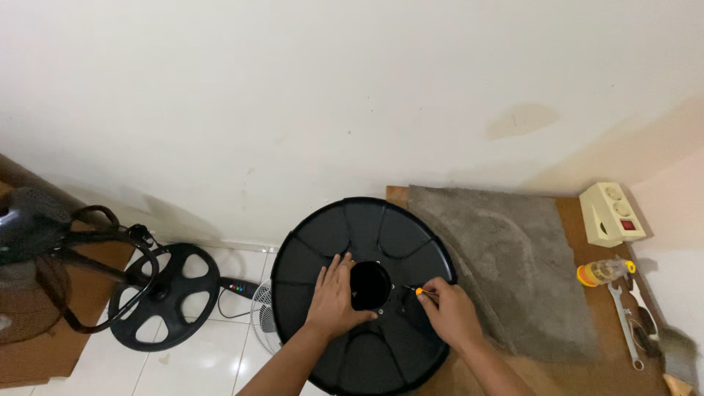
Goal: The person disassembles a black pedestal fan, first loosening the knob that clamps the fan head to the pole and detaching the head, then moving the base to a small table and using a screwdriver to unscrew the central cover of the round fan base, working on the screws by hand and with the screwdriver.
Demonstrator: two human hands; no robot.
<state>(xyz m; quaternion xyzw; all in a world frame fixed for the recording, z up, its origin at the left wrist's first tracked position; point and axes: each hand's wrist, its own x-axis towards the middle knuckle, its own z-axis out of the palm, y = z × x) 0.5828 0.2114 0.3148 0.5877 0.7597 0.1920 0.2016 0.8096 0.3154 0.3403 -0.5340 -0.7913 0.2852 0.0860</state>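
The large round black plastic fan base (364, 242) overhangs the edge of the brown wooden desk (579, 352) above the tiled floor, so it could tip or slide off. The left hand (339, 293) lies flat and open, steadying it beside the central hole; the right hand (449, 312) is pinched on a small orange-handled screwdriver (420, 291), which could slip off the screw.

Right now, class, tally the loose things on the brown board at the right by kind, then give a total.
Grey mat: 1
Cream power strip: 1
Small bottle with yellow cap: 1
Metal spanner: 1
Total: 4
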